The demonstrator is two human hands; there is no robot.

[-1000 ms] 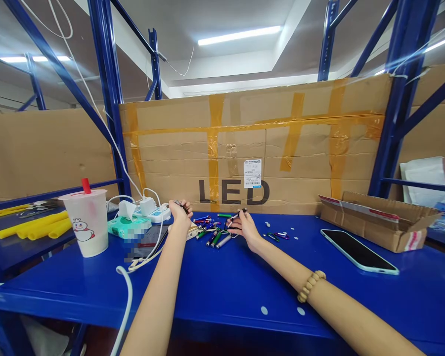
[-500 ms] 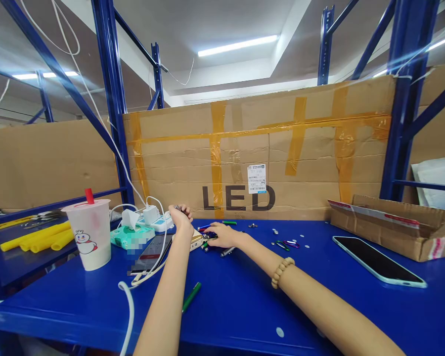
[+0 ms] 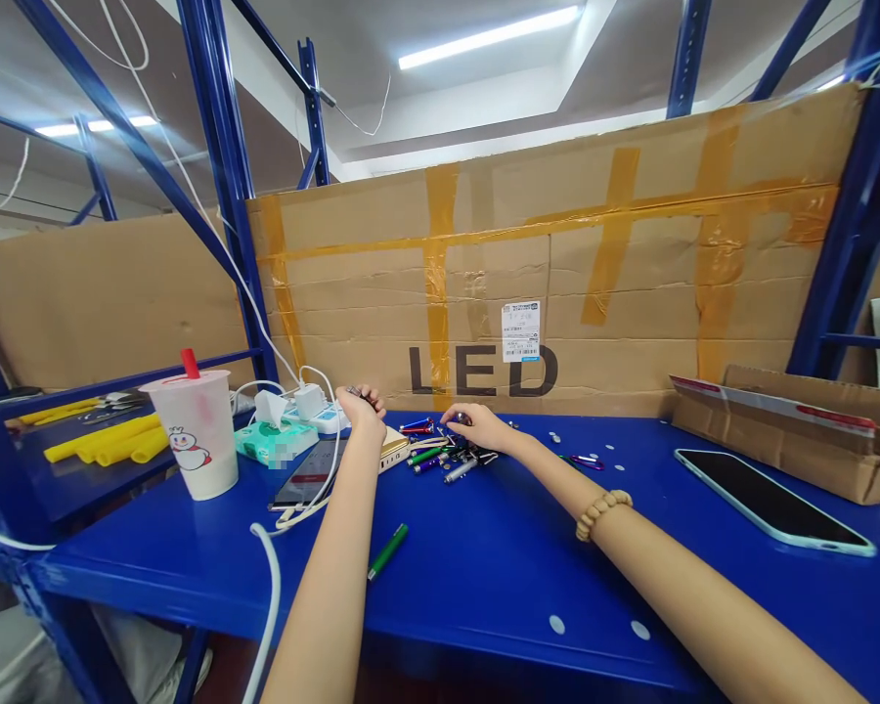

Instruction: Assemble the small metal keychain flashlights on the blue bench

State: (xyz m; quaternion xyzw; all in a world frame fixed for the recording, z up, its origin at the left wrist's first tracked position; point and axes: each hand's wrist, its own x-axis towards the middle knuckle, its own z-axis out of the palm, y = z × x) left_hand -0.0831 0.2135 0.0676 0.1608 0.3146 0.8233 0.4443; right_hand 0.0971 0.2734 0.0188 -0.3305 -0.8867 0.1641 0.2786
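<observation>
My left hand [image 3: 363,406] is raised over the power strip side, its fingers curled around small shiny metal pieces that I cannot name. My right hand [image 3: 480,427] hovers at the back of a pile of pen-shaped tubes and small metal parts [image 3: 447,458], fingers bent around a small dark shiny piece [image 3: 463,418]. The pile mixes blue, green, red and silver items. A gold-coloured box with ports [image 3: 394,450] sits left of the pile. Nearer to me lies a single green pen-shaped tube [image 3: 388,552].
On the left are a white cup [image 3: 195,435], a teal tissue pack [image 3: 275,442], a dark phone [image 3: 308,474] and white cables [image 3: 270,587]. To the right lie another phone [image 3: 773,501] and an open cardboard box [image 3: 777,416]. A tall cardboard panel [image 3: 337,313] closes the back.
My right hand has drawn back from the pile, lifting toward the right with a small dark piece. More of the pile shows. My left hand stays closed. The view has tilted slightly.
</observation>
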